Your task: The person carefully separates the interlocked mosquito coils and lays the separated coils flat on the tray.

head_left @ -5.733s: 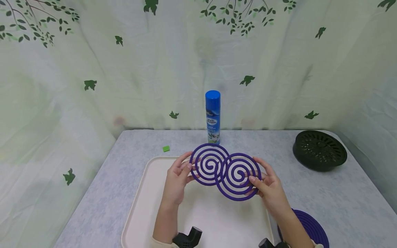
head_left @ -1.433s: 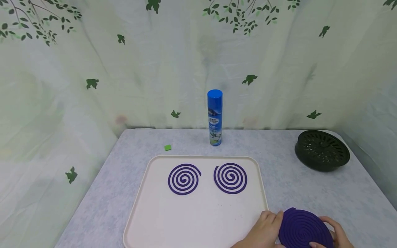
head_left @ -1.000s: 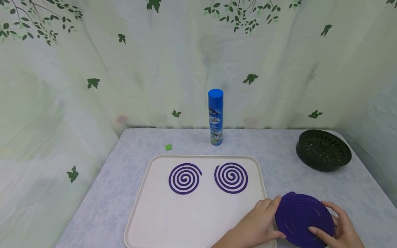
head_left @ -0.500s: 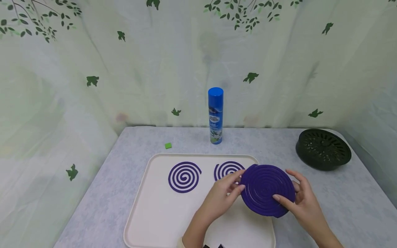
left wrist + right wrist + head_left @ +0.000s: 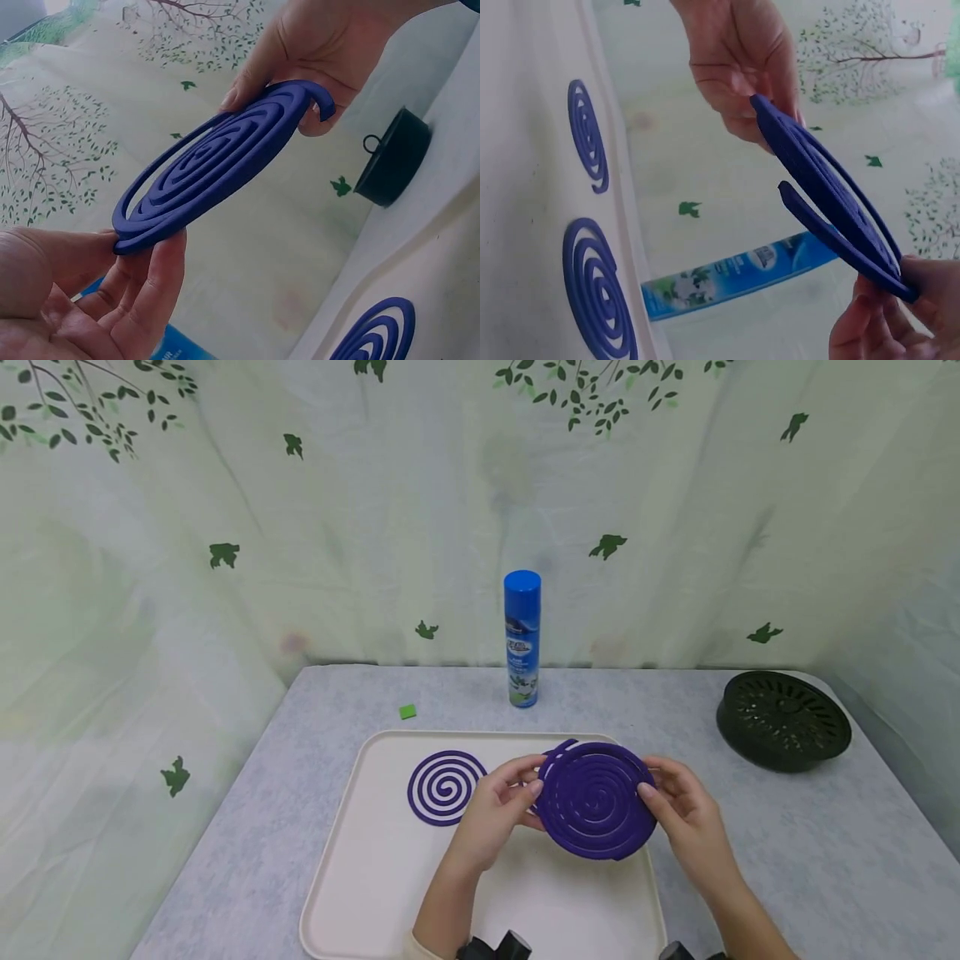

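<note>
A pair of purple mosquito coils [image 5: 597,800], seemingly nested together, is held above the tray's right half. My left hand [image 5: 495,810] pinches their left edge, thumb in front and fingers behind. At the right edge my right hand [image 5: 688,818] grips them, its thumb on the near face. The left wrist view shows the coils [image 5: 217,169] tilted, with one outer strand parted from the rest. Two single coils lie on the white tray [image 5: 390,893]. One coil [image 5: 420,806] shows at left; the other coil [image 5: 600,296] is mostly hidden behind the held pair in the head view.
A blue spray can [image 5: 522,639] stands behind the tray. At the back right sits a dark round coil holder [image 5: 783,720] with a slotted lid. A small green square [image 5: 407,712] lies on the grey table [image 5: 810,860] near the tray's far edge.
Two overlapping coils held earlier now lie apart on the tray. Both hands have since lifted the coil pair from the table at right and moved it up and left over the tray.
</note>
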{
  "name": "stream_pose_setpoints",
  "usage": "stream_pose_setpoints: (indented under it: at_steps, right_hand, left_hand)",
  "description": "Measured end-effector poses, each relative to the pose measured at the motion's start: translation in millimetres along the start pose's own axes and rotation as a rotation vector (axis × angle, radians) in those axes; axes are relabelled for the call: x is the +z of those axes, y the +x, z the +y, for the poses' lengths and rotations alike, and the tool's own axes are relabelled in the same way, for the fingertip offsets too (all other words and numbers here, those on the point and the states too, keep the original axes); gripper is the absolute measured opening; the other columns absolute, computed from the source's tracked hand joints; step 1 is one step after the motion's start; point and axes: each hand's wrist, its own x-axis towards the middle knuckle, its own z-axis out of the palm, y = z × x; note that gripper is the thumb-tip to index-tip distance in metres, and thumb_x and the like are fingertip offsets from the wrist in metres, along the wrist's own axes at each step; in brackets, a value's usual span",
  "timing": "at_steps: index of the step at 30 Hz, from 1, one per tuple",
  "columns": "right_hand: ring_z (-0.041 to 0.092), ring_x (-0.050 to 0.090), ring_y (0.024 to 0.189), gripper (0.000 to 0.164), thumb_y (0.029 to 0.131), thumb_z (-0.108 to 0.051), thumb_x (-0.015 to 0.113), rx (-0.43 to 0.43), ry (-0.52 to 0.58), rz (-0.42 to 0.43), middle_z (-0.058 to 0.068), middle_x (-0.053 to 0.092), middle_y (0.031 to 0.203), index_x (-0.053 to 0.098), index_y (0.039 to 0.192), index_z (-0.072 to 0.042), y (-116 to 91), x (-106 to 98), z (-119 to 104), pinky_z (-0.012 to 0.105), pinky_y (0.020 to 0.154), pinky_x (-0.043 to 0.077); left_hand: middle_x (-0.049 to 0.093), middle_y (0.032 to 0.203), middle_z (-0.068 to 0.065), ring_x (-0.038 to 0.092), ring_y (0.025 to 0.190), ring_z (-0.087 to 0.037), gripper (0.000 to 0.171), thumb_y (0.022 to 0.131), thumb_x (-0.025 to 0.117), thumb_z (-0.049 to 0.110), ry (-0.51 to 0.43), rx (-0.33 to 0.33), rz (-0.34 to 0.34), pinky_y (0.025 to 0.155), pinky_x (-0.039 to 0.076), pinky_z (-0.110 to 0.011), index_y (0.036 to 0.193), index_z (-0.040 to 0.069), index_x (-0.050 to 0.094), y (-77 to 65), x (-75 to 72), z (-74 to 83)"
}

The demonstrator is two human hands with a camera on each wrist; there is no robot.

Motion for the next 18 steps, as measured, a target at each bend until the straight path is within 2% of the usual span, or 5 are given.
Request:
stream_pose_setpoints:
  at_steps: [4, 7, 10, 14, 18]
  right_hand:
    - [0.011, 0.054, 0.078, 0.026, 0.087, 0.006, 0.052, 0.080, 0.021, 0.098, 0.007, 0.053, 0.096, 0.051, 0.113, 0.009, 2, 7, -2, 0.017, 0.065, 0.047]
    - [0.010, 0.052, 0.077, 0.025, 0.086, 0.004, 0.055, 0.107, 0.015, 0.131, 0.005, 0.054, 0.091, 0.054, 0.110, 0.007, 5, 9, -3, 0.017, 0.062, 0.046]
    - [0.008, 0.052, 0.076, 0.025, 0.085, 0.005, 0.056, 0.077, 0.008, 0.099, 0.003, 0.055, 0.090, 0.054, 0.110, 0.008, 8, 8, -2, 0.016, 0.060, 0.046]
    - [0.009, 0.053, 0.079, 0.024, 0.084, 0.008, 0.056, -0.007, -0.010, 0.034, 0.006, 0.056, 0.094, 0.055, 0.108, 0.009, 13, 6, -2, 0.016, 0.065, 0.047]
    - [0.012, 0.056, 0.082, 0.023, 0.084, 0.007, 0.057, -0.036, -0.019, -0.012, 0.006, 0.058, 0.095, 0.055, 0.107, 0.008, 16, 6, -2, 0.017, 0.069, 0.048]
  left_hand:
    - [0.051, 0.095, -0.012, 0.060, 0.076, -0.017, 0.033, 0.092, 0.049, 0.004, -0.028, 0.022, 0.006, 0.060, 0.053, -0.039, 0.124, -0.005, 0.047, 0.7, -3.9, -4.1]
    - [0.051, 0.095, -0.011, 0.060, 0.076, -0.016, 0.033, 0.091, 0.049, 0.003, -0.043, 0.023, 0.018, 0.060, 0.053, -0.038, 0.123, -0.006, 0.047, 0.4, -6.1, -2.8]
    - [0.051, 0.094, -0.011, 0.060, 0.076, -0.016, 0.033, 0.091, 0.050, 0.004, -0.050, 0.015, 0.028, 0.059, 0.053, -0.038, 0.123, -0.005, 0.048, -0.1, -8.9, -1.3]
    - [0.051, 0.094, -0.010, 0.059, 0.077, -0.015, 0.033, 0.091, 0.050, 0.004, -0.043, -0.003, 0.044, 0.058, 0.053, -0.037, 0.123, -0.005, 0.048, -0.8, -11.7, -0.1]
    - [0.051, 0.092, -0.010, 0.059, 0.077, -0.015, 0.033, 0.091, 0.051, 0.004, -0.026, -0.002, 0.060, 0.056, 0.053, -0.036, 0.122, -0.005, 0.048, -1.6, -14.5, 1.3]
